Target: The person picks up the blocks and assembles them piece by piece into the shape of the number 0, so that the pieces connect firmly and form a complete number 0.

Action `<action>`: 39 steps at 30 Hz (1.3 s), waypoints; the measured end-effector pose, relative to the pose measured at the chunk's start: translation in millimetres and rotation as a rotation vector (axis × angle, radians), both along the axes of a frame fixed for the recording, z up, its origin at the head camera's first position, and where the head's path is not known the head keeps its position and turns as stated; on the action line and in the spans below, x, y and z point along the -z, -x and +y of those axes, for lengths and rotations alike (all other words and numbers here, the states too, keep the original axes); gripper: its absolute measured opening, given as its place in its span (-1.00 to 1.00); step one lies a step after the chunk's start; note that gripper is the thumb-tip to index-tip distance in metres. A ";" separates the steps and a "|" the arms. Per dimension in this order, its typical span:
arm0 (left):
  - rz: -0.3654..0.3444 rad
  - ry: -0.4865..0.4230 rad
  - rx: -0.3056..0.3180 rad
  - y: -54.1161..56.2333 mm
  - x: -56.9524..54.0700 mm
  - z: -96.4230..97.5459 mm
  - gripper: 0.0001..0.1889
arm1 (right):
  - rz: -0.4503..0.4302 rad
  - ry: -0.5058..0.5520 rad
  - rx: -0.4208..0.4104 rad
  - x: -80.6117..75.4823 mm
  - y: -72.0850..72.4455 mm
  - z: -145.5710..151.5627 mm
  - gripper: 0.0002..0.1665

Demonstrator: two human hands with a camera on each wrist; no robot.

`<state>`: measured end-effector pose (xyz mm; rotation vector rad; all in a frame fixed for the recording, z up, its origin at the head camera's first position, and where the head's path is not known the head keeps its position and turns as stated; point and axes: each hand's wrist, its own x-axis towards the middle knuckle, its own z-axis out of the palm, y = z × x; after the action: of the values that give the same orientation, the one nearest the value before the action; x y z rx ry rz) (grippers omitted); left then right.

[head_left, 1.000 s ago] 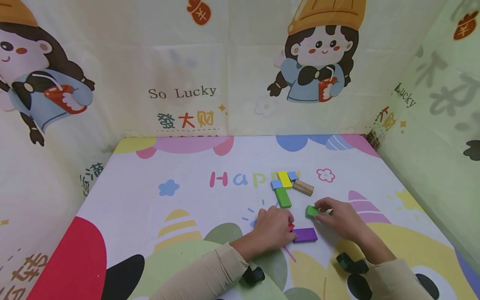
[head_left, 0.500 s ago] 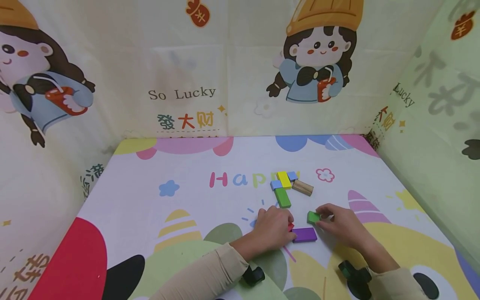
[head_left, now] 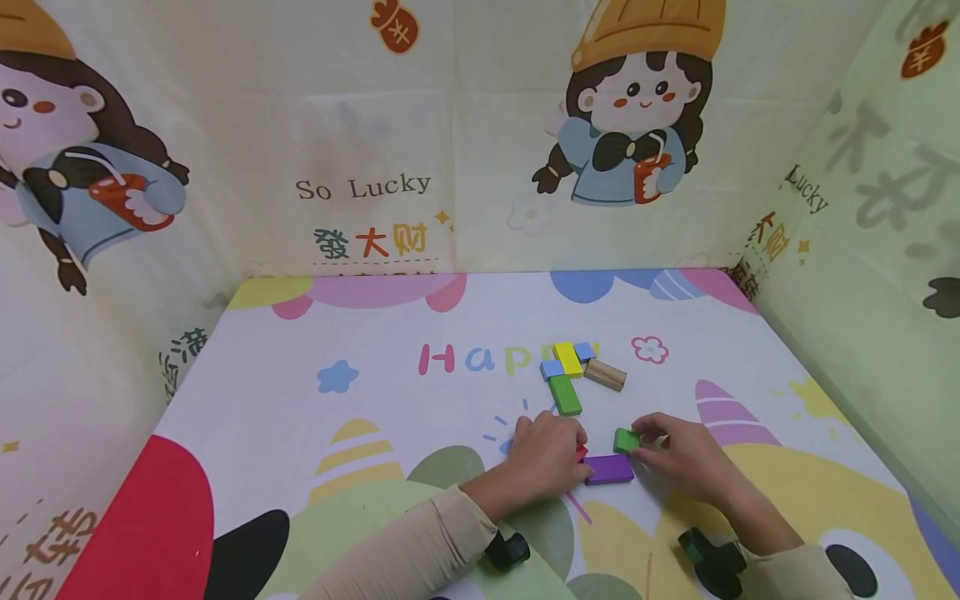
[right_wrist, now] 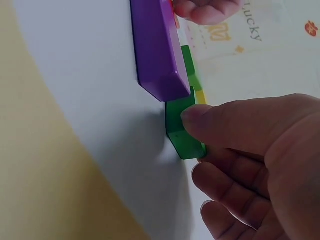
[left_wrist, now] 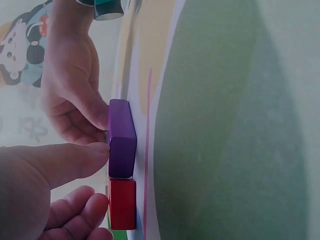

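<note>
Yellow block [head_left: 567,360], long green block [head_left: 566,395] already adjoining; red block [left_wrist: 122,204] abuts purple block [head_left: 610,470]. Right hand [head_left: 681,450] pinches small green block [head_left: 626,440], seemingly unplaced; left hand [head_left: 546,457], grip unclear.

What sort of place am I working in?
Probably a screened-off play or filming corner: printed sheets hang on three sides of a cartoon-patterned table, with small coloured blocks on it.
</note>
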<state>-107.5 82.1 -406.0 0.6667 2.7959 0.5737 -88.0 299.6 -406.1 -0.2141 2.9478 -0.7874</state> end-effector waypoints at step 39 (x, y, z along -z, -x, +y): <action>-0.021 0.025 -0.008 0.4 -2.6 0.7 -0.70 | 0.119 0.053 -0.050 -5.6 7.7 2.8 -0.54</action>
<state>-108.0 82.8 -403.4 0.6410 2.7827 0.5432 -95.7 302.4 -400.5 -0.3486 3.0206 -0.8760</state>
